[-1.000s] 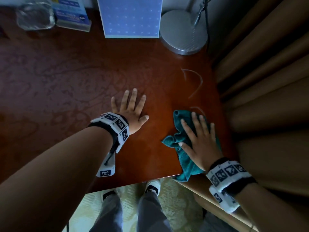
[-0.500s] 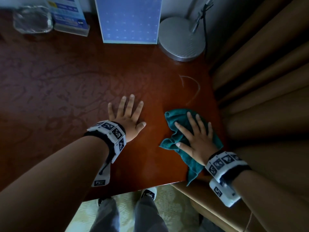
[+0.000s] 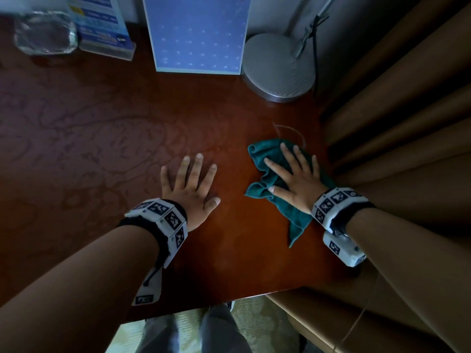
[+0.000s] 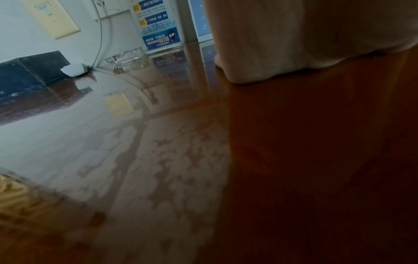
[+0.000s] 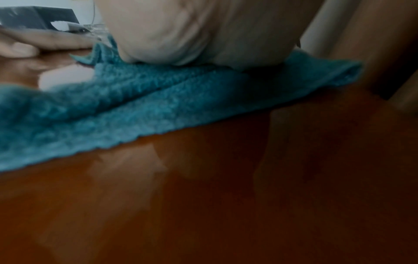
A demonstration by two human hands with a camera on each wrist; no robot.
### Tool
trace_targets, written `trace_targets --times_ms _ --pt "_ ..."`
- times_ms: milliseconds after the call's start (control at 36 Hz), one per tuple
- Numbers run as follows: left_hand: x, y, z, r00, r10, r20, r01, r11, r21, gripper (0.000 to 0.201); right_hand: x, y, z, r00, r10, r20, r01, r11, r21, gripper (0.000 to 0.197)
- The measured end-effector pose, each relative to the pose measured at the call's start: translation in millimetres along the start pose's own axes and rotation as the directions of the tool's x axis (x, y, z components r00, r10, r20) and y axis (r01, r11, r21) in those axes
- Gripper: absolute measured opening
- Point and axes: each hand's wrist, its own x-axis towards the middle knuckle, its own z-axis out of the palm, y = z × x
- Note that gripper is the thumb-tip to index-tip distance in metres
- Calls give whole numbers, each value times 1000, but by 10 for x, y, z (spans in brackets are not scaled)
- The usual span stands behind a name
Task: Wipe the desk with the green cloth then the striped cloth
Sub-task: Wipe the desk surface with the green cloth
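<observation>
The green cloth (image 3: 265,159) lies crumpled on the glossy red-brown desk (image 3: 102,149) near its right edge. My right hand (image 3: 295,174) presses flat on it with straight, spread fingers; the right wrist view shows the palm (image 5: 203,35) resting on the cloth (image 5: 113,110). Left of it, my left hand (image 3: 191,184) lies flat on the bare desk, fingers spread, holding nothing. Only the heel of that hand (image 4: 294,35) shows in the left wrist view. No striped cloth is in view.
Along the back stand a glass ashtray (image 3: 43,34), a blue leaflet stand (image 3: 104,29), a blue calendar card (image 3: 198,34) and a round metal lamp base (image 3: 280,70). Brown curtains (image 3: 407,110) hang right of the desk. A black box (image 4: 27,71) sits far left. A hair-like thread (image 3: 293,131) lies beyond the cloth.
My right hand has pushed the green cloth away from the desk's front edge toward the back. The left hand has stayed flat in about the same place.
</observation>
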Motion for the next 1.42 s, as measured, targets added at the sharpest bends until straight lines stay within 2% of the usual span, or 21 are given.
trace_targets --times_ms 528,778,917,1055,1305,1417 --pt "1 -5 1 1000 7 -8 -7 1000 -11 68 596 20 -356 990 125 -62 -125 992 1 63" --pt "-5 -11 12 1000 8 -24 -9 1000 -25 67 779 -10 -444 960 267 -84 -261 963 75 62" --pt "-3 -22 17 1000 14 -27 -15 999 -39 75 792 -3 -463 922 375 -96 -364 924 121 64" --pt "-6 -29 9 999 20 -26 -21 999 -48 72 844 91 -467 875 473 -108 -452 875 170 69" --pt "-1 -14 25 999 9 -40 -10 1000 -14 68 953 282 -528 796 591 -132 -522 780 346 77" --pt "-8 -16 -2 1000 9 -16 -9 1000 -15 68 934 319 -516 799 588 -122 -525 783 334 77"
